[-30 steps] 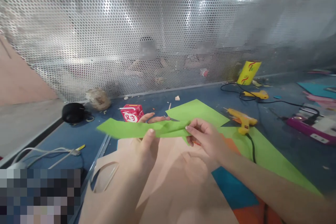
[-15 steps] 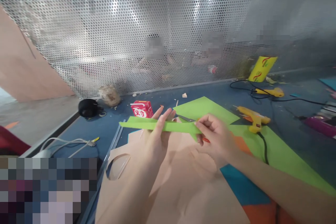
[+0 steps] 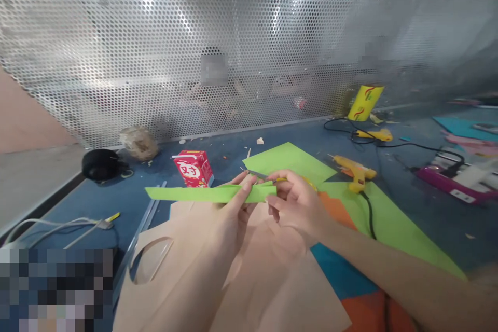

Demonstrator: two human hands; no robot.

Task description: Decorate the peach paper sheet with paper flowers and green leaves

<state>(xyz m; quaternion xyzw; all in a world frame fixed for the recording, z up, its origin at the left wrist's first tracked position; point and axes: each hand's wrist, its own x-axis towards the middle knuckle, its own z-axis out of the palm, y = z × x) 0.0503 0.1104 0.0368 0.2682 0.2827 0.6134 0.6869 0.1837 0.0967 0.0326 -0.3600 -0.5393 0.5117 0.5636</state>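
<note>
A folded strip of light green paper (image 3: 187, 194) stretches sideways in front of me. My left hand (image 3: 238, 202) pinches it near the middle, thumb in front and fingers behind. At its right end my right hand (image 3: 298, 202) has its fingers curled round the paper's edge. Behind the strip shows the grey blade of a pair of scissors (image 3: 257, 174), mostly covered by my hands; whether my right hand also bears it I cannot tell. Below both hands lies a beige sheet (image 3: 187, 249) with a round hole cut in it.
A red drink carton (image 3: 194, 168) stands behind the strip. Green sheets (image 3: 290, 161) lie beyond my hands, a yellow glue gun (image 3: 355, 171) to the right. Further right is a purple power strip (image 3: 453, 184). A perforated metal screen (image 3: 175, 62) closes the back.
The strip's right end has come closer to my left hand, and more of it sticks out leftward. My right hand has moved in toward the left. The view has turned slightly right.
</note>
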